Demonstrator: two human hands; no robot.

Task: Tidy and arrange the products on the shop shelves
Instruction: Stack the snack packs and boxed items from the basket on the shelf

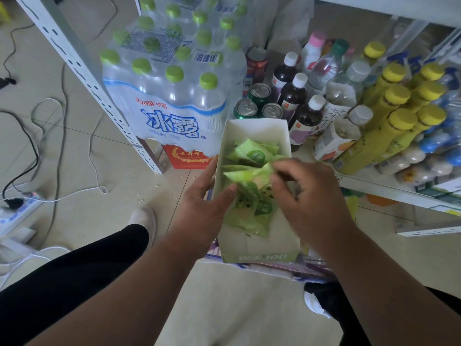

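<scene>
A white open-top carton with a green front holds several light green snack packets. My left hand grips the carton's left wall, thumb inside against the packets. My right hand is over the carton's right side, its fingers pinching one green packet that lies tilted across the others. The carton is in front of the low shelf, above a purple-edged flat box.
A shrink-wrapped pack of green-capped water bottles stands left on a red box. Cans, dark juice bottles and yellow-capped bottles fill the white shelf. A shelf upright, cables and a power strip lie on the floor left.
</scene>
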